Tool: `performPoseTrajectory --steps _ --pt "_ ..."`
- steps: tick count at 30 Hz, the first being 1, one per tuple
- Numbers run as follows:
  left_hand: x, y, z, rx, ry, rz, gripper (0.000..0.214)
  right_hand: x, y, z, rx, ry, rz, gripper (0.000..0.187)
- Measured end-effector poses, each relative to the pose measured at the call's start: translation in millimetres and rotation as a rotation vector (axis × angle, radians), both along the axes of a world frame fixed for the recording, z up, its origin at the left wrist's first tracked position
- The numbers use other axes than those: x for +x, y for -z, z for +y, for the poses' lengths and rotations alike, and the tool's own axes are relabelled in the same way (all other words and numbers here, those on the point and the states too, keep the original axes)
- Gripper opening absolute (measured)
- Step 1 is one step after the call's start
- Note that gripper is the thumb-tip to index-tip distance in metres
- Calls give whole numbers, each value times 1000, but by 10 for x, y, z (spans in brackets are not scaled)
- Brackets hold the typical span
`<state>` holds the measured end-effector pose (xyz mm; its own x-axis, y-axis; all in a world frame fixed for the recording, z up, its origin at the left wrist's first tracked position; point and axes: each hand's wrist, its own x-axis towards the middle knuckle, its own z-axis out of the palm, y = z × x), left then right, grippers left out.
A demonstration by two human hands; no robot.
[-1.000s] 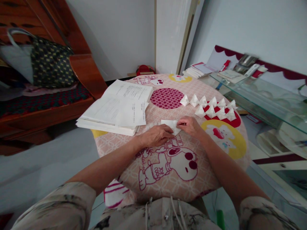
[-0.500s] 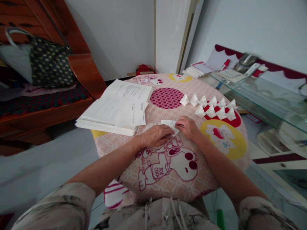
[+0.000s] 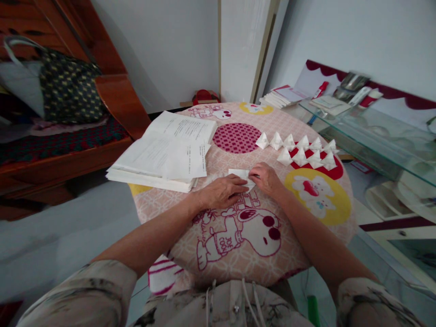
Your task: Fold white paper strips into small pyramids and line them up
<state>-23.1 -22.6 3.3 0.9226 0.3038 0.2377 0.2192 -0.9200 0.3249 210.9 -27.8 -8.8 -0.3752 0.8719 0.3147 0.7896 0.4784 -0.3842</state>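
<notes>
A small piece of white paper (image 3: pixel 240 173), partly folded, lies on the patterned tablecloth (image 3: pixel 238 268). My left hand (image 3: pixel 225 190) presses on its near left side, fingers together over the paper. On the right edge, my right hand (image 3: pixel 265 178) pinches the paper between thumb and fingers. Part of the sheet is hidden beneath my fingers. Beyond my right hand stand several folded white paper shapes (image 3: pixel 300 157), pointed at the top and set in two rows.
Left of my hands lies an open stack of printed sheets (image 3: pixel 160 156). A glass shelf (image 3: pixel 368 136) with cups and papers borders the round table on the right. A wooden bench (image 3: pixel 117 104) holding a dark patterned bag (image 3: pixel 70 88) stands at the left.
My left fingers have shifted slightly to the right across the paper. My right hand keeps its pinch at the paper's edge, and the folded shapes stay where they were.
</notes>
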Motion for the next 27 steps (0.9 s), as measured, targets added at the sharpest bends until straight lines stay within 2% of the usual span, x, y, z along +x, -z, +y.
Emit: performPoseTrajectory --steps 22,27 --pt "6 5 -1 -22 -7 -20 31 -77 58 18 3 61 -50 18" --pt "4 18 6 -44 -17 -10 33 -24 -28 -26 63 117 19 14"
